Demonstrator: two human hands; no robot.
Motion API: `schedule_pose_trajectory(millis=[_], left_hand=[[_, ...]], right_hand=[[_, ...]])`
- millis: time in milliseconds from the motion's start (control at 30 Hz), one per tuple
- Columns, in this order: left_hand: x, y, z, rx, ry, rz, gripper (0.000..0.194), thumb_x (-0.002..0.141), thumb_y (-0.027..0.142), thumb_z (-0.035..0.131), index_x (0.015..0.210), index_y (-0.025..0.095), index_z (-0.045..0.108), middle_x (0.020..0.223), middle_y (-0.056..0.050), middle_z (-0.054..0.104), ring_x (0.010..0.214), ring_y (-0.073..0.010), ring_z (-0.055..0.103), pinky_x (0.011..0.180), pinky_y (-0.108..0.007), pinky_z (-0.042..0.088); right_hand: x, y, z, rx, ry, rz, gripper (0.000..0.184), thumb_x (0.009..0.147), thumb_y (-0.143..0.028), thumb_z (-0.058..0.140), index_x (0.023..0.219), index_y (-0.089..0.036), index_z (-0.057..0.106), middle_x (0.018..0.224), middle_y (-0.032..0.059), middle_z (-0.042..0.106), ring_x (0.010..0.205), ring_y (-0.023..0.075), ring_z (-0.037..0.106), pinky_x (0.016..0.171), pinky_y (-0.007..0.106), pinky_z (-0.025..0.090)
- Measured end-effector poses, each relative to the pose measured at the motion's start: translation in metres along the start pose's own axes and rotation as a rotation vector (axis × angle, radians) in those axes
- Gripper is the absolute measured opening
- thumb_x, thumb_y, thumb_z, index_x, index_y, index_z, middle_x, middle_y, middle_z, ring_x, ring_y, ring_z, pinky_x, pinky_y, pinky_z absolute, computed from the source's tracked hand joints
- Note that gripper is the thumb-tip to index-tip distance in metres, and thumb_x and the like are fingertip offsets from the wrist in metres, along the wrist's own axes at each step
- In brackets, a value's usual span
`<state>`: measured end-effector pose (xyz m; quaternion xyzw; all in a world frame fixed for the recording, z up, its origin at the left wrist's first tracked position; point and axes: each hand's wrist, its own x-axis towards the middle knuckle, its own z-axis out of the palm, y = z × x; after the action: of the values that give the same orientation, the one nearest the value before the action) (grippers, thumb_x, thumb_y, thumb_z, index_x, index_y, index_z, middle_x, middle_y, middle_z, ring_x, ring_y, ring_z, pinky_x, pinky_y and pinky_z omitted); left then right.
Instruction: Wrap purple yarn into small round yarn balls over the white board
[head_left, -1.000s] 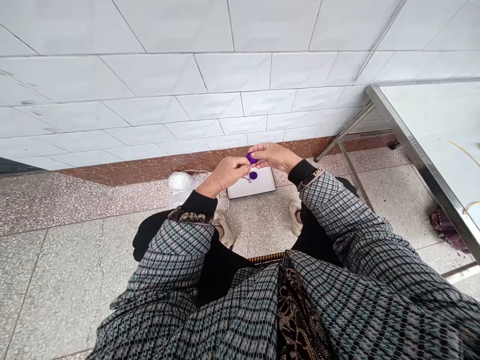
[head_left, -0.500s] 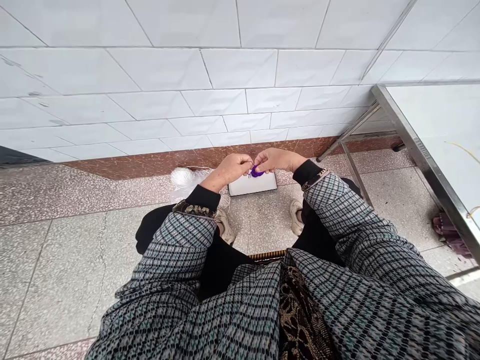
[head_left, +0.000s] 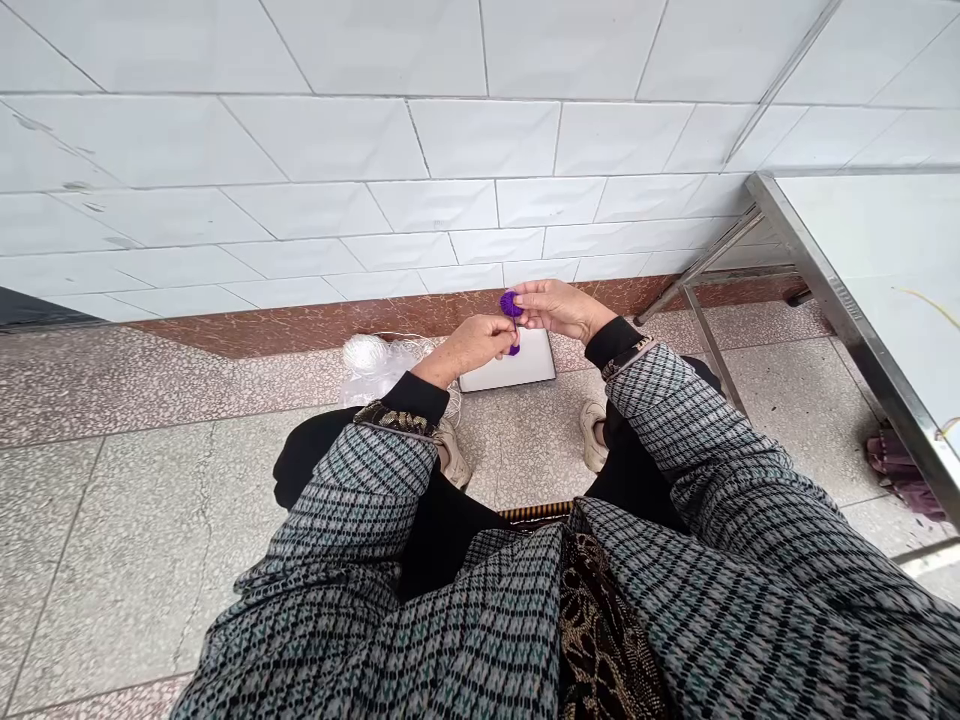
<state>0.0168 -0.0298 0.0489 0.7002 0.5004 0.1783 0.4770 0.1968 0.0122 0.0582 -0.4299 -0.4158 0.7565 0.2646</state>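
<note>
In front of me, my right hand (head_left: pixel 559 308) pinches a small round purple yarn piece (head_left: pixel 511 303) at its right edge. Slightly lower and to the left, my left hand (head_left: pixel 476 346) has its fingertips closed on a smaller purple yarn piece (head_left: pixel 514 350), which the fingers partly cover. A short dark strand (head_left: pixel 515 325) runs between the two pieces. Whether they are one worked item or two is too small to tell. Below the hands, a white shallow tray or box lid (head_left: pixel 510 374) with a dark rim lies on the floor.
Left of the tray, a white yarn ball (head_left: pixel 365 354) sits by clear plastic wrapping (head_left: pixel 367 388) with loose white strands. A metal-edged table (head_left: pixel 847 300) stands at the right. The tiled wall (head_left: pixel 450 140) is ahead. A purplish cloth (head_left: pixel 904 470) lies under the table.
My hands were together at the purple yarn. Now my right hand has risen with the round piece, and my left has dropped a little, with the strand showing between them.
</note>
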Motion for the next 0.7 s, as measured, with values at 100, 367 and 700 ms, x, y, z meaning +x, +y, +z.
schedule_pose_trajectory(millis=[100, 367, 700], left_hand=[[0.001, 0.000, -0.002, 0.004, 0.001, -0.055, 0.022, 0.088, 0.013, 0.058, 0.068, 0.017, 0.064, 0.063, 0.000, 0.063, 0.060, -0.0124, 0.059, 0.066, -0.025, 0.047], [-0.001, -0.006, -0.010, 0.112, 0.084, 0.005, 0.022, 0.081, 0.013, 0.055, 0.060, 0.018, 0.057, 0.060, 0.001, 0.058, 0.058, -0.0115, 0.052, 0.061, -0.026, 0.039], [0.000, -0.002, 0.001, 0.025, 0.009, 0.050, 0.022, 0.084, 0.014, 0.055, 0.063, 0.019, 0.058, 0.060, 0.001, 0.060, 0.058, -0.0113, 0.057, 0.065, -0.023, 0.045]], right_hand=[[-0.007, -0.004, -0.001, -0.142, -0.101, -0.012, 0.014, 0.098, 0.000, 0.064, 0.092, -0.013, 0.067, 0.065, -0.0036, 0.065, 0.055, 0.0053, 0.057, 0.056, 0.014, 0.049], [-0.004, 0.007, 0.001, -0.622, -0.059, 0.047, 0.028, 0.083, 0.006, 0.077, 0.080, -0.017, 0.061, 0.060, -0.0041, 0.061, 0.050, 0.0078, 0.053, 0.045, 0.018, 0.042], [0.004, 0.001, 0.002, 0.011, 0.171, -0.004, 0.021, 0.103, -0.001, 0.060, 0.088, -0.015, 0.064, 0.063, -0.0032, 0.063, 0.053, 0.0054, 0.053, 0.055, 0.013, 0.049]])
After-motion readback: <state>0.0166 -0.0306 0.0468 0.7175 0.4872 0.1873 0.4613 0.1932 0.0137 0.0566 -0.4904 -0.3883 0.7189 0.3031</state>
